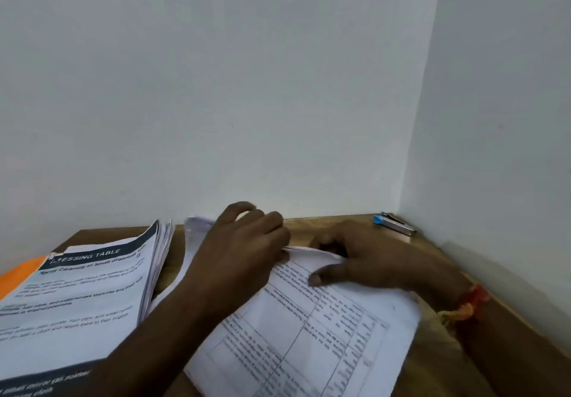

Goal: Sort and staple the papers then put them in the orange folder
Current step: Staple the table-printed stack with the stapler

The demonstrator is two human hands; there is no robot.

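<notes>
A set of printed sheets with a table (309,328) lies on the wooden desk in front of me. My left hand (247,242) reaches over them and pinches their far top edge, fingers curled. My right hand (364,257) rests on the same sheets, its thumb pressing the page and its fingers near the top corner. At the left a thick stack of papers (80,298) headed "DRESSING TABLE" lies on the orange folder (21,273), of which only a corner shows. A blue and silver stapler (394,225) sits in the far right corner.
The wooden desk (438,362) stands in a corner, with white walls directly behind and to the right. More loose sheets (197,226) stick up behind my left hand. A red and orange thread band circles my right wrist.
</notes>
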